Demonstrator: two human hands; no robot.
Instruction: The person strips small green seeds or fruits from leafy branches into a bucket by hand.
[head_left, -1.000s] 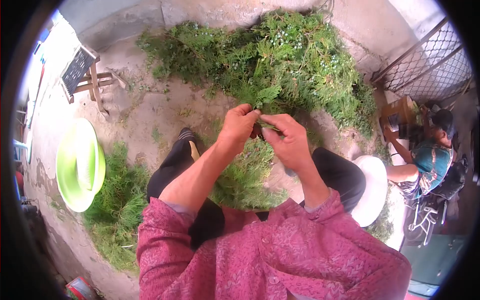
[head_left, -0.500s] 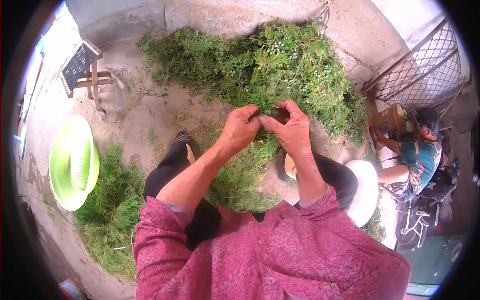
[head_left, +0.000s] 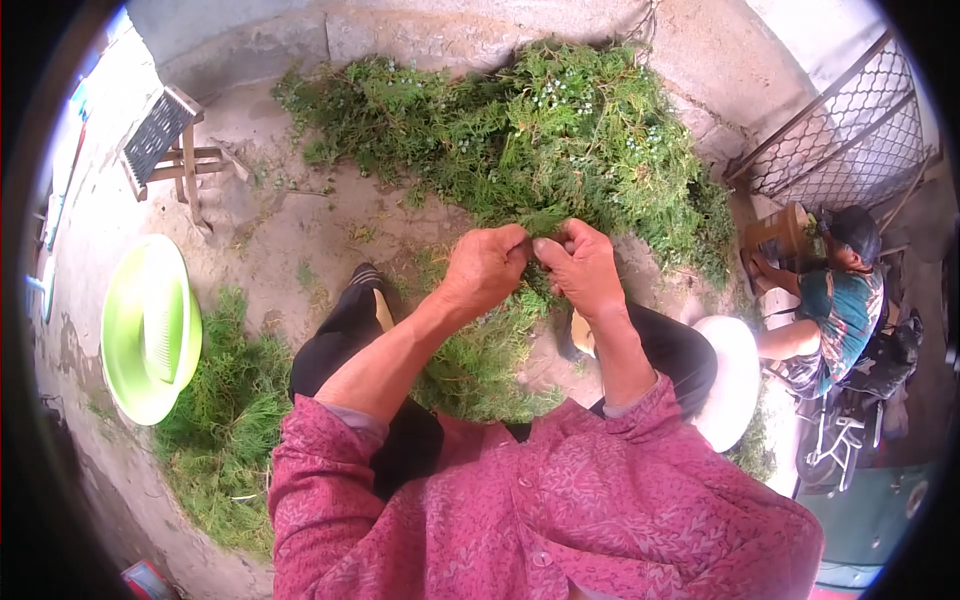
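Observation:
My left hand (head_left: 486,266) and my right hand (head_left: 584,272) are held close together above the ground between my knees. Both are closed, thumbs and fingertips pinching a small green evergreen sprig (head_left: 546,219) that shows just beyond them. Their fingers hide part of it. Just past my hands rises a big heap of evergreen branches (head_left: 590,130), dotted with pale bluish cones. Loose cut greenery (head_left: 485,350) lies on the ground below my wrists, between my feet.
To the left, a green plastic basin (head_left: 120,330) stands near a second pile of greenery (head_left: 225,430). Behind it is a wooden stool (head_left: 180,150). A white round object (head_left: 728,390) sits by my right knee. Another person (head_left: 840,310) sits at right beside a brown bucket (head_left: 780,235).
Both hands have dropped slightly toward me and their fingers have closed tighter around the sprig. The person at the right has shifted a little.

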